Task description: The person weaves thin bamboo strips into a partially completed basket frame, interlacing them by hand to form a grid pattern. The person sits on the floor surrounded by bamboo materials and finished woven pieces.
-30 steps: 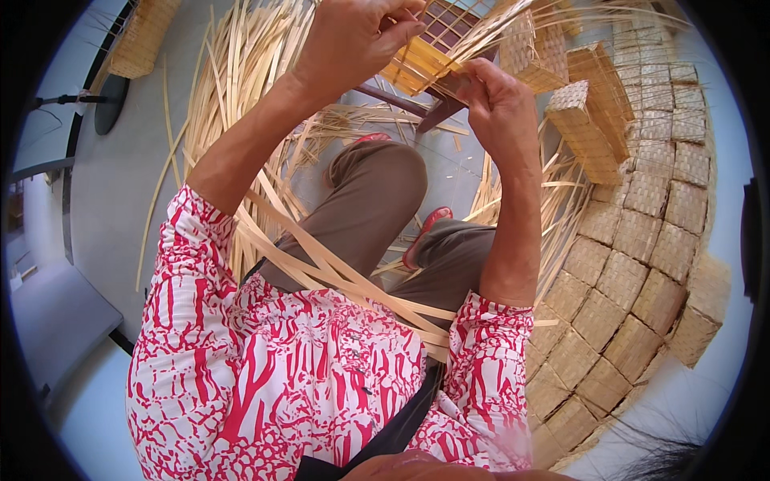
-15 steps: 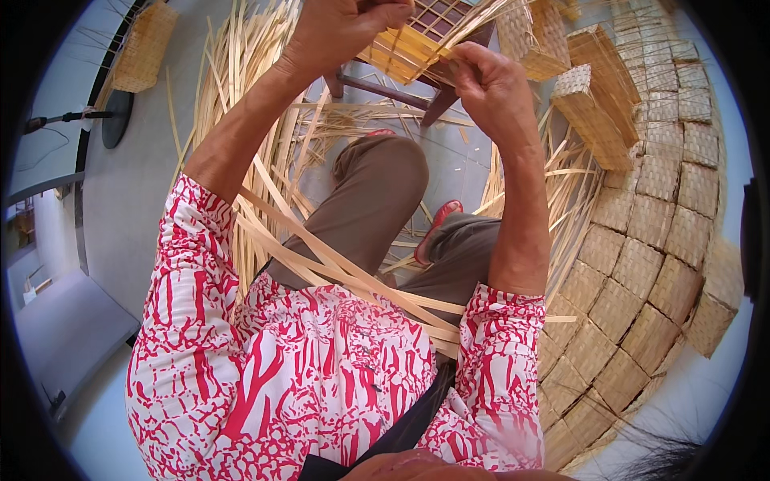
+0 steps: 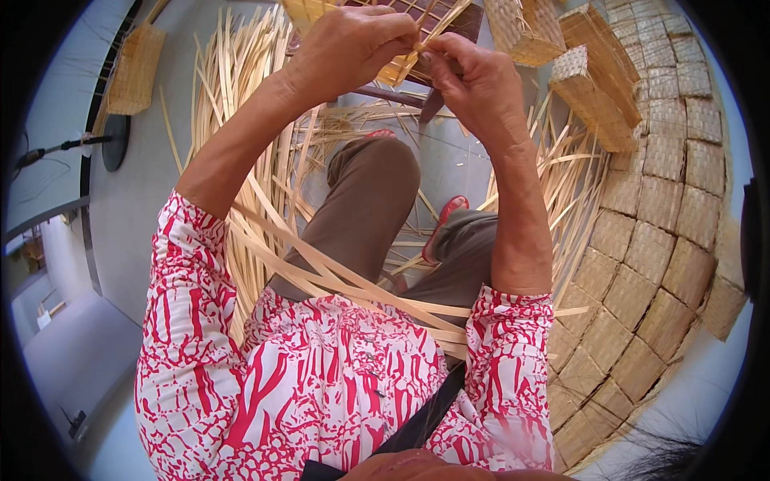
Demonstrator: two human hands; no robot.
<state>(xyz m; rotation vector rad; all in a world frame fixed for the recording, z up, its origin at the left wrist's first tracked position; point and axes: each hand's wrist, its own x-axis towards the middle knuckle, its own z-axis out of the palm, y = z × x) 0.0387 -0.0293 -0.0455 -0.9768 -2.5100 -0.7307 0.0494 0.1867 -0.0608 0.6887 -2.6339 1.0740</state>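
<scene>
At the top centre, my left hand (image 3: 353, 50) and my right hand (image 3: 481, 84) are close together, fingertips nearly touching. Both pinch pale strips (image 3: 449, 18) at the edge of a partly woven yellow basket (image 3: 393, 74). My left hand and wrist cover much of this basket; another yellow part shows above them. The weaving sits over a dark reddish wooden stool (image 3: 431, 106). Exactly which strip each hand grips is hidden by the fingers.
Long loose strips (image 3: 241, 112) heap on the floor at left, and more strips (image 3: 553, 172) lie at right. Several strips (image 3: 345, 268) cross my lap. Woven boxes (image 3: 597, 100) stand at upper right beside rows of woven blocks (image 3: 654, 248). Another woven box (image 3: 135, 72) is at upper left.
My hands have come together, the right moving left toward the left hand, which has dropped slightly. The yellow weaving has shifted, with part of it now showing above my left hand.
</scene>
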